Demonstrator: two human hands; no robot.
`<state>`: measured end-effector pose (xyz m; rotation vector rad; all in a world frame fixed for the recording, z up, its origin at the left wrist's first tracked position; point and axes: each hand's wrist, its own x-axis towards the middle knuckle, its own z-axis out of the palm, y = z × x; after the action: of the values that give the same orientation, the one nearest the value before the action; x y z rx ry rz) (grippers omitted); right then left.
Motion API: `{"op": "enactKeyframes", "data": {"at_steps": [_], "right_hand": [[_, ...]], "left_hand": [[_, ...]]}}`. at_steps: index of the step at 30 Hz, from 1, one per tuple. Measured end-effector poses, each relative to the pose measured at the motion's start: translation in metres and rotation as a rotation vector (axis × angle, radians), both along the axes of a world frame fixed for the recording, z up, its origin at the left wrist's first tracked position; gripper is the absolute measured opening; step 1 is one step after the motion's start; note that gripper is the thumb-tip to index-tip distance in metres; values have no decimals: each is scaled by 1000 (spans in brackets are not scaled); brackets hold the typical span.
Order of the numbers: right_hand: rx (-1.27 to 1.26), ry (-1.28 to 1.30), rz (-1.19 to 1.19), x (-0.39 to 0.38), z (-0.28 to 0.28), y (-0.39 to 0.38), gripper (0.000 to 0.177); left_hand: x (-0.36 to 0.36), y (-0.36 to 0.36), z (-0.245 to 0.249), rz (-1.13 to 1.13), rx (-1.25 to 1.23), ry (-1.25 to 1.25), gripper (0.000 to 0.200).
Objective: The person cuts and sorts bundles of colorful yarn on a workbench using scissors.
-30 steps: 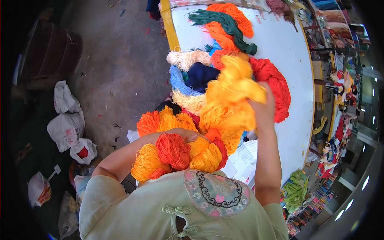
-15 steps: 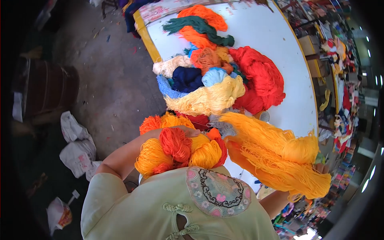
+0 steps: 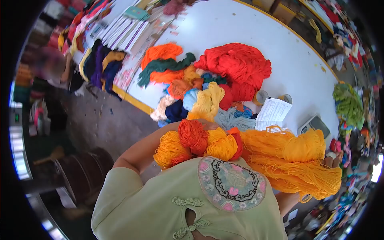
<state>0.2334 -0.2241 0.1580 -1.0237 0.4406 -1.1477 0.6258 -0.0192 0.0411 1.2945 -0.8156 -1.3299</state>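
My left hand (image 3: 208, 125) is wrapped over a cluster of yarn hanks held against my chest, with yellow balls (image 3: 220, 143) and orange-red ones (image 3: 193, 137). Most of its fingers are hidden by the yarn. Out to the right, my right hand (image 3: 330, 161) grips a long, loose yellow-orange skein (image 3: 292, 170), its fingertips showing at the far end. The skein stretches sideways from the cluster. Just beyond lie a pale yellow skein (image 3: 208, 99), a navy one (image 3: 176, 111) and a big red heap (image 3: 236, 64).
On the white table (image 3: 312, 68) are a written sheet (image 3: 273, 114), tape rolls (image 3: 261, 97), a grey device (image 3: 314, 125) and green yarn (image 3: 348, 102). A brown drum (image 3: 86, 174) stands on the floor at left. Another person (image 3: 60, 78), blurred, is at far left.
The view has turned, bringing the sheet, grey device and other person into sight. Both hands keep their yarn; the yellow-orange skein lies more level and the right fingertips now show.
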Motion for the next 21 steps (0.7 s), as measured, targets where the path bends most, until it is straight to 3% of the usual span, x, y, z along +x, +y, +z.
{"op": "enactKeyframes", "data": {"at_steps": [4, 9, 16, 21], "right_hand": [[-5, 79, -52, 26, -3, 15, 40], [-42, 308, -13, 111, -24, 7, 38], [122, 963, 204, 180, -146, -20, 36], [-758, 1441, 266, 195, -128, -25, 38]], "left_hand": [[24, -20, -6, -56, 27, 26, 49], [43, -32, -18, -115, 30, 74, 48], [48, -14, -16, -137, -13, 106, 48], [38, 6, -14, -121, -45, 114, 47]]}}
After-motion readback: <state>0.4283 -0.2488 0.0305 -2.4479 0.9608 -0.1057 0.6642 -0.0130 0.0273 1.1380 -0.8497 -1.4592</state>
